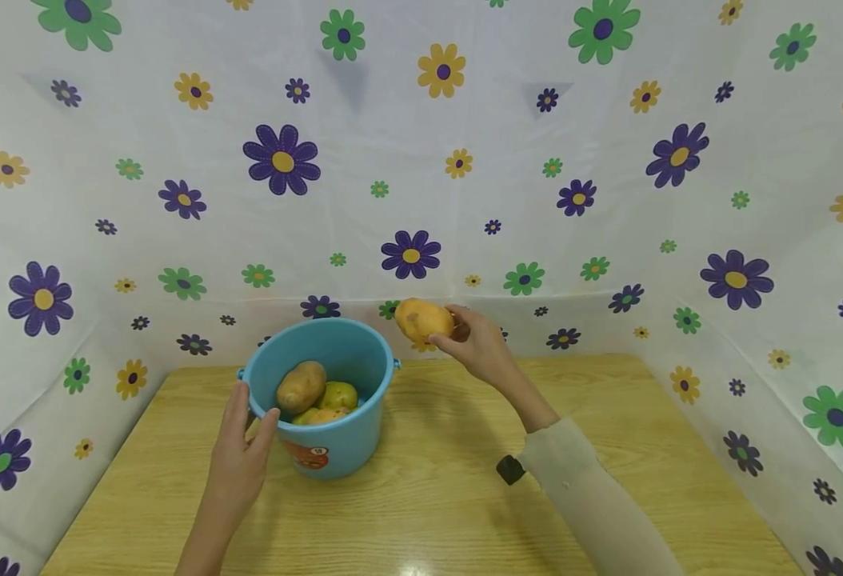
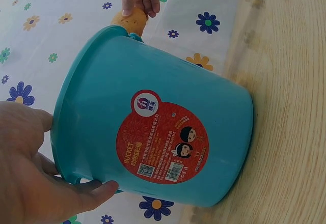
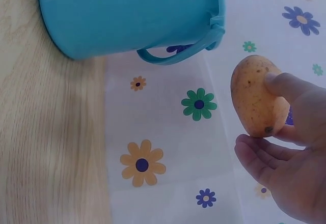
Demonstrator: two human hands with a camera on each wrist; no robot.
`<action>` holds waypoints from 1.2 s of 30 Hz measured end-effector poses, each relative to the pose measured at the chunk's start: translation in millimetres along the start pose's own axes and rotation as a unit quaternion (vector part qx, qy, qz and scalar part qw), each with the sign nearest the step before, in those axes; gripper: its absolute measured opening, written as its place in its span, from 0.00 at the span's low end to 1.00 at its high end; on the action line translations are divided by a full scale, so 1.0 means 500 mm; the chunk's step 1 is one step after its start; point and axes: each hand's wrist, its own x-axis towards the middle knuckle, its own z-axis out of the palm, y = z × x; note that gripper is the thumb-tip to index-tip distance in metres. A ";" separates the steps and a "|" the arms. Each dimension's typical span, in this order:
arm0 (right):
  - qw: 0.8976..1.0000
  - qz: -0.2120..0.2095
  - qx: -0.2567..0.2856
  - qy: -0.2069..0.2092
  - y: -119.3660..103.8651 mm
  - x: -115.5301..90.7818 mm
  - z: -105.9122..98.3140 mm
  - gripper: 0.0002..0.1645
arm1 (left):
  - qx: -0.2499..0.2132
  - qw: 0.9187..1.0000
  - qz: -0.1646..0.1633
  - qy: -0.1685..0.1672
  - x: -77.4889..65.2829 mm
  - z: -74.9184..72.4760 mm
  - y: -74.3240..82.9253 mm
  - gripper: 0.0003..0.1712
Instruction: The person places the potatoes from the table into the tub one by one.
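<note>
A blue bucket [image 1: 353, 444] stands upright on the table, left of centre. Inside it lie several potatoes, a brown one [image 1: 301, 387] on top and a greenish one [image 1: 338, 396] beside it. My left hand [image 1: 237, 456] is at the bucket's left side by the rim, fingers and thumb fairly straight and spread; whether every finger touches cannot be told. With thumb and fingertips, my right hand [image 1: 481, 346] pinches a yellowish potato [image 1: 421, 320] in the air, just right of the bucket's rim. The right wrist view shows this potato [image 3: 257, 96] apart from the bucket.
Wood-grain table [image 1: 565, 416] extends to the right of the bucket. A white flowered sheet [image 1: 493, 176] forms the back and sides. The bucket's handle [image 3: 178, 57] hangs on its right side. A small black object [image 1: 510, 470] is at the right sleeve's cuff.
</note>
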 end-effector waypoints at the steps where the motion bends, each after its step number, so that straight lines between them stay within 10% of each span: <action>1: 1.000 0.000 0.000 0.000 -0.001 0.000 0.000 0.32 | 0.001 1.000 -0.001 0.000 0.000 0.000 0.000 0.46; 36: 1.000 0.000 0.005 -0.004 -0.038 0.006 0.014 0.32 | -0.005 1.000 0.004 -0.001 0.002 -0.003 -0.005 0.45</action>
